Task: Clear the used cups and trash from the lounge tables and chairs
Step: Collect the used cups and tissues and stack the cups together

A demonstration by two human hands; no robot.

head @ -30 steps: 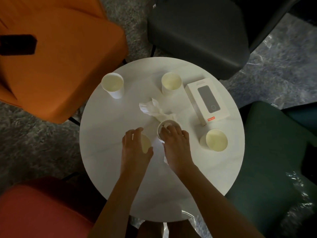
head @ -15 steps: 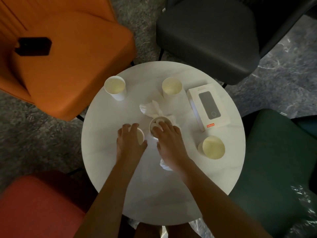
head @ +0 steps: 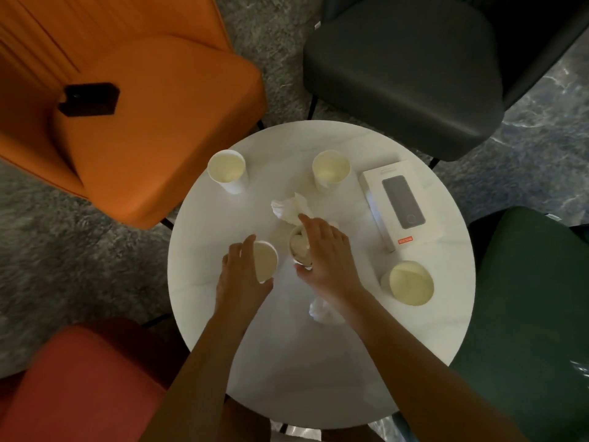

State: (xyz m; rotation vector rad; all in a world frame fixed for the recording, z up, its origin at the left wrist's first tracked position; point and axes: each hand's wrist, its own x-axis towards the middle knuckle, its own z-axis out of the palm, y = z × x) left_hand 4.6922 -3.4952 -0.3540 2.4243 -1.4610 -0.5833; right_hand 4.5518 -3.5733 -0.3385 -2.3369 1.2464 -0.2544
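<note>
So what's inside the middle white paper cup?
Crumpled white tissue fills the white paper cup; the right hand covers its right side, and anything under the tissue is hidden.

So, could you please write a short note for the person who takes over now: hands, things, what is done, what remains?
Left hand grips a paper cup. Right hand lies over the tissue-stuffed cup, forefinger at the loose tissue; its grip is unclear.
Also on the table: far-left cup, far-middle cup, right cup, a second tissue under the right wrist, a white box. A black object lies on the orange chair.
Done: tissue stuffed into one cup. Left: both tissues and all five cups to clear away.
</note>
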